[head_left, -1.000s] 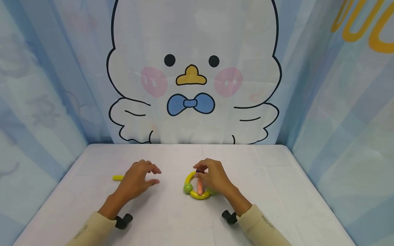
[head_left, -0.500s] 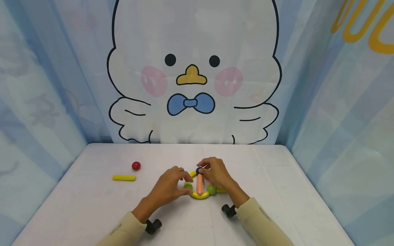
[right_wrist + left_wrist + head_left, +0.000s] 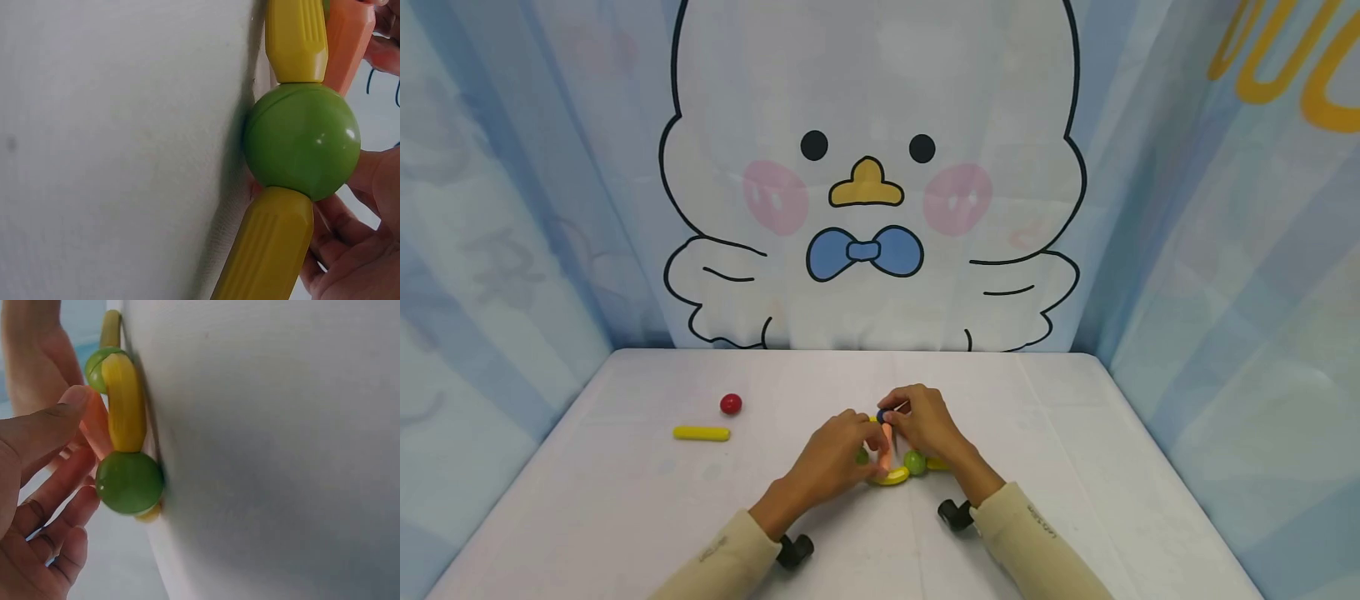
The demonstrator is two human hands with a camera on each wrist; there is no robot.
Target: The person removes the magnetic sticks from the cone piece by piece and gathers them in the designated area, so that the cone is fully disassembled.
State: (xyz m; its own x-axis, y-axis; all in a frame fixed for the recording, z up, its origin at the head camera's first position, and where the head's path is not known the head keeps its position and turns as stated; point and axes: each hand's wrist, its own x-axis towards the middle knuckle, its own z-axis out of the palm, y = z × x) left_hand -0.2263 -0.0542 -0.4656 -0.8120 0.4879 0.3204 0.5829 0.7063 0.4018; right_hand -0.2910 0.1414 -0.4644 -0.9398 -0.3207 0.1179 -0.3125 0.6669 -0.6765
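Note:
Near the middle of the white table lies a ring of curved yellow rods joined by green balls. An orange rod runs across it, its far end at a dark blue ball. My left hand pinches the orange rod between thumb and fingers; in the left wrist view the thumb lies along it, beside a green ball. My right hand pinches the blue ball. A straight-looking yellow rod sticks out from the right green ball, partly under the right forearm. The hands hide part of the ring.
To the left on the white table lie a red ball and a straight yellow rod. A printed curtain stands behind the far edge, with more curtains on both sides.
My left hand has moved right, from beside the loose yellow rod to the ring, and now grips the orange rod. The red ball has come into view. The right hand stays at the blue ball.

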